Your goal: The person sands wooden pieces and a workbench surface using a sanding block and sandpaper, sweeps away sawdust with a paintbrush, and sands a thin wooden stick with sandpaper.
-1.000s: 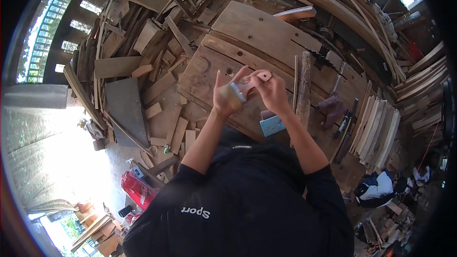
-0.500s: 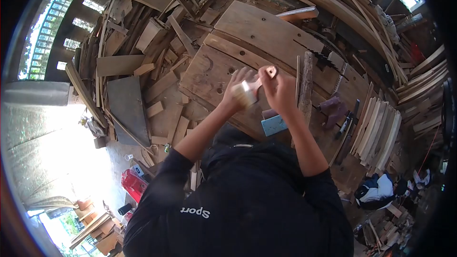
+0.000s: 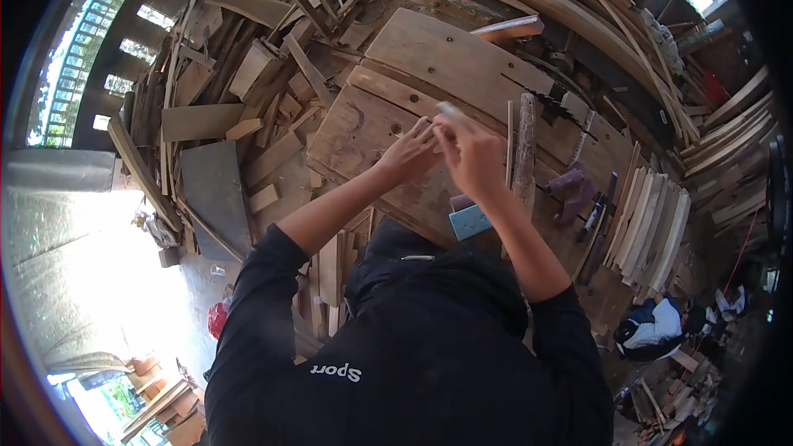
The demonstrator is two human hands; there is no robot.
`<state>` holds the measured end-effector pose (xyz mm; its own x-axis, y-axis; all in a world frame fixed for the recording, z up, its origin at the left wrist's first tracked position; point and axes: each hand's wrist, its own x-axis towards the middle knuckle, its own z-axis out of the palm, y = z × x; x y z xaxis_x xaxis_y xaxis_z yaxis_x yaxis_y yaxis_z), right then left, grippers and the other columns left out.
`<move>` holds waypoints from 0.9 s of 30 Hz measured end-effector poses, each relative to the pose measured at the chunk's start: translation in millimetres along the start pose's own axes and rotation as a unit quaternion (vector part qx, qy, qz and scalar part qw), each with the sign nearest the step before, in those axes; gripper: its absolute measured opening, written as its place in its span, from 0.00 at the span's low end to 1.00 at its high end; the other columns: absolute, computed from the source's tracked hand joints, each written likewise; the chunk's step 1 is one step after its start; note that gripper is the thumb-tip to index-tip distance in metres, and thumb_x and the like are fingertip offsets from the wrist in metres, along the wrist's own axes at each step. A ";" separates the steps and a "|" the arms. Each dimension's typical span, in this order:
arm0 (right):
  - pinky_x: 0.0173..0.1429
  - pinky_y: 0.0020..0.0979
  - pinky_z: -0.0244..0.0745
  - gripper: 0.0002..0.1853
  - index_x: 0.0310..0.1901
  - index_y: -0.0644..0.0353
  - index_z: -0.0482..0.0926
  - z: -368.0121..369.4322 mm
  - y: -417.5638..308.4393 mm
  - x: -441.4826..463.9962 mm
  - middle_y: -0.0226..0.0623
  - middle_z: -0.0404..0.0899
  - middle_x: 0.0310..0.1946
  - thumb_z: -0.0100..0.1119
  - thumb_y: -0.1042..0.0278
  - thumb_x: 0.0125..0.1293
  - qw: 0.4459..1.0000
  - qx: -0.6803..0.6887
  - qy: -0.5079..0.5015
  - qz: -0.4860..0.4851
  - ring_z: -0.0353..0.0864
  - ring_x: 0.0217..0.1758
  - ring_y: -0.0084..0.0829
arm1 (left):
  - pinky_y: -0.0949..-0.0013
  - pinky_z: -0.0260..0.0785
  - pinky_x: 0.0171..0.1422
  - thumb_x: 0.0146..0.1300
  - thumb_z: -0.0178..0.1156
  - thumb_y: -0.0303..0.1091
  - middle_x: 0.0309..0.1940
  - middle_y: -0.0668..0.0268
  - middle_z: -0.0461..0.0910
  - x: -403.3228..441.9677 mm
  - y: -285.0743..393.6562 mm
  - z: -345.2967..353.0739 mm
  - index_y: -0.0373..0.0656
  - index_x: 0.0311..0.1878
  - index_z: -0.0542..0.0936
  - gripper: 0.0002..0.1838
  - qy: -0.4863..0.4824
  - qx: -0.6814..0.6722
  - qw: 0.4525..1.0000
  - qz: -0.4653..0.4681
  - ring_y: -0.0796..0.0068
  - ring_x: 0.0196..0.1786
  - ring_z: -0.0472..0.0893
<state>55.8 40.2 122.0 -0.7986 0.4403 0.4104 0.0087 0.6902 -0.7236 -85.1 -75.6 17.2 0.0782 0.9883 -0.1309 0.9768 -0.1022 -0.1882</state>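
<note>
My right hand (image 3: 471,153) is closed on a brush, whose pale, blurred end (image 3: 448,109) sticks out above the fingers. Most of the brush is hidden by the hand. Right beside it, my left hand (image 3: 410,155) shows its back, with the fingers stretched towards the right hand and their tips close to it. Both hands are above the wooden workbench (image 3: 363,128). A light blue block (image 3: 471,222) lies on the bench below my right hand.
A rough wooden stick (image 3: 525,144) lies right of my hands, then a purple cloth (image 3: 572,194) and dark pens or tools (image 3: 596,219). Stacked pale wood strips (image 3: 648,231) are farther right. Wood offcuts (image 3: 268,161) cover the left side. An orange-edged tool (image 3: 508,29) lies at the back.
The brush end has swung from beside my left hand to above my right fingers. My left hand has turned, its fingers now pointing towards the right hand, and its elbow has moved outward.
</note>
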 end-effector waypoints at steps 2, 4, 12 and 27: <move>0.42 0.31 0.84 0.13 0.49 0.62 0.88 1.6 3.3 -5.0 0.36 0.90 0.41 0.62 0.61 0.78 0.988 0.143 -0.038 0.043 0.87 0.40 0.20 | 0.49 0.66 0.73 0.71 0.58 0.38 0.68 0.50 0.75 -0.7 1.9 -8.4 0.40 0.65 0.78 0.22 0.046 -0.182 0.981 -0.044 0.53 0.71 0.74; 0.44 0.30 0.86 0.14 0.50 0.63 0.88 2.2 16.2 -7.1 0.36 0.91 0.44 0.62 0.61 0.78 0.896 0.409 -0.060 0.164 0.88 0.41 0.23 | 0.51 0.74 0.60 0.71 0.59 0.38 0.55 0.51 0.82 -3.1 17.3 -8.2 0.38 0.59 0.81 0.18 0.093 -0.439 0.880 -0.155 0.55 0.58 0.82; 0.45 0.26 0.87 0.16 0.54 0.70 0.84 -67.3 84.6 -53.6 0.41 0.87 0.52 0.60 0.63 0.79 0.937 0.165 0.234 0.199 0.88 0.48 0.25 | 0.56 0.76 0.51 0.62 0.72 0.51 0.45 0.53 0.80 -4.6 130.4 -25.0 0.44 0.68 0.74 0.36 0.177 -0.461 0.850 -0.181 0.55 0.47 0.82; 0.50 0.41 0.84 0.18 0.54 0.64 0.79 -163.3 134.0 -279.8 0.47 0.81 0.56 0.64 0.57 0.75 0.808 -0.207 0.155 0.529 0.87 0.46 0.45 | 0.54 0.73 0.63 0.53 0.78 0.57 0.55 0.57 0.76 -58.0 80.1 -14.6 0.43 0.73 0.71 0.48 -0.002 -0.447 0.803 -0.394 0.54 0.62 0.76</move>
<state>378.7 103.3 0.8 -0.0226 0.9883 -0.1510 0.8402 -0.0631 -0.5386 -8.5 -139.4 23.9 -0.6329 0.7057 -0.3186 0.4750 0.6788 0.5599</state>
